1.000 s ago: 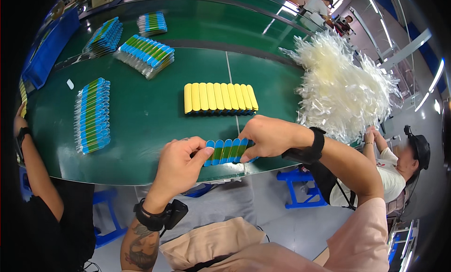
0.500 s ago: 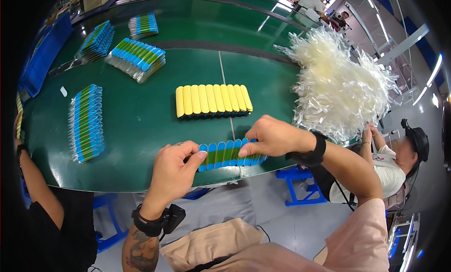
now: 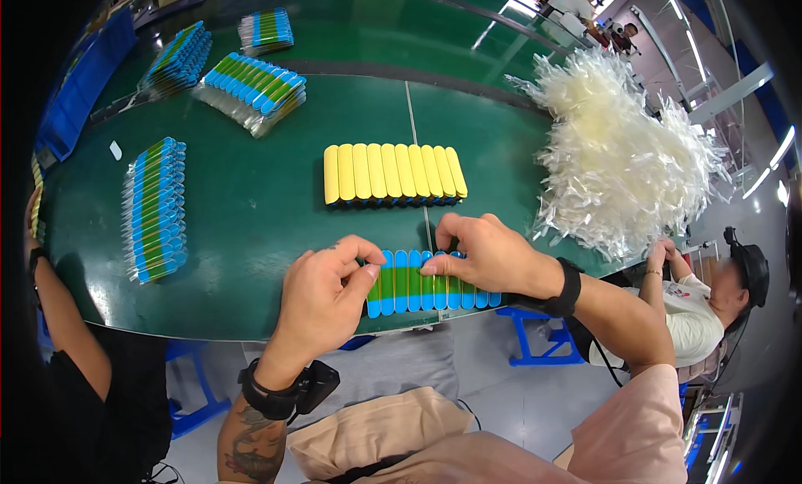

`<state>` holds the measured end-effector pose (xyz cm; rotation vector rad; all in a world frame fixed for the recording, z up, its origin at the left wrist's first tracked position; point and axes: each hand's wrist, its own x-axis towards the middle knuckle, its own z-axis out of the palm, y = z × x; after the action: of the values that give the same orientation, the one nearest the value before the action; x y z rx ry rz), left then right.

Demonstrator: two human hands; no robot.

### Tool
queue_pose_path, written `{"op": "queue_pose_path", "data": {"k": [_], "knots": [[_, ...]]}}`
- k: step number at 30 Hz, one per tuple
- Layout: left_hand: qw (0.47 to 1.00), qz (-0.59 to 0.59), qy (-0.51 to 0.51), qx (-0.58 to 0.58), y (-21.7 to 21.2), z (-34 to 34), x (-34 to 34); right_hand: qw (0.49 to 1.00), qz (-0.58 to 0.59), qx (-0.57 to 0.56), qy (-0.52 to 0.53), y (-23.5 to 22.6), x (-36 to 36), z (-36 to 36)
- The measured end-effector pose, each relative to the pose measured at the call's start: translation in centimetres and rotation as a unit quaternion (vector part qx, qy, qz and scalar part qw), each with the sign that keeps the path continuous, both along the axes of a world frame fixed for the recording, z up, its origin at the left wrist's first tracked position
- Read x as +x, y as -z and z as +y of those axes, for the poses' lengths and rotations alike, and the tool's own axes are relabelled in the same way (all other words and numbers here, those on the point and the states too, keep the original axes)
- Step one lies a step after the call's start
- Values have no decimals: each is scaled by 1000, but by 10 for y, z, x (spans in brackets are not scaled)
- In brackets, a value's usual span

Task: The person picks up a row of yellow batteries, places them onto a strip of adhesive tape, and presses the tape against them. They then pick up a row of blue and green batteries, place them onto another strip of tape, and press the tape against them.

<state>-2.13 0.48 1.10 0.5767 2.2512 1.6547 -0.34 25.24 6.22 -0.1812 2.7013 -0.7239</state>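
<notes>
A row of small round-ended nail files point(image 3: 413, 293), blue at both ends and green across the middle, lies side by side at the table's front edge. Thumb and forefinger of my left hand point(image 3: 326, 288) close on the row's left end, covering its upper corner. My right hand point(image 3: 493, 254) presses its thumb on the row's upper part, with its other fingers curled behind, partly hidden. Just beyond, a yellow-topped block of the same round-ended shapes point(image 3: 393, 172) rests on the green table, with dark and blue layers below.
More blue and green stacks point(image 3: 156, 208) stand left and far left, some in clear wrapping point(image 3: 238, 112). A heap of clear plastic sleeves point(image 3: 626, 167) fills the right. One person's arm point(image 3: 71, 317) shows at left; another person point(image 3: 693, 300) sits at right. A blue bin point(image 3: 88, 87) stands far left.
The row has turned flatter to view, showing more of its length. My left fingers have shifted from its face to its upper left corner. The whole view has moved slightly.
</notes>
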Motion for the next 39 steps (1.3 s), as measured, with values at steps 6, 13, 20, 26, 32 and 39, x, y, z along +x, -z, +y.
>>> {"op": "queue_pose_path", "data": {"k": [6,13,20,26,32,39], "knots": [[974,199,66,-81,-13,-13,8,964,123,121,-200,-21,17,14],[930,343,31,-128,5,-8,17,940,212,137,-228,-14,32,38],[855,505,57,-104,12,-24,53,867,323,130,-357,-18,69,33],[866,475,118,-104,-31,-50,88,882,330,24,-337,-61,120,25],[955,278,58,-89,-60,-51,55,954,211,-93,-194,-58,76,29],[990,132,-42,-32,-50,-6,-77,955,24,-272,112,-32,-38,40]]}}
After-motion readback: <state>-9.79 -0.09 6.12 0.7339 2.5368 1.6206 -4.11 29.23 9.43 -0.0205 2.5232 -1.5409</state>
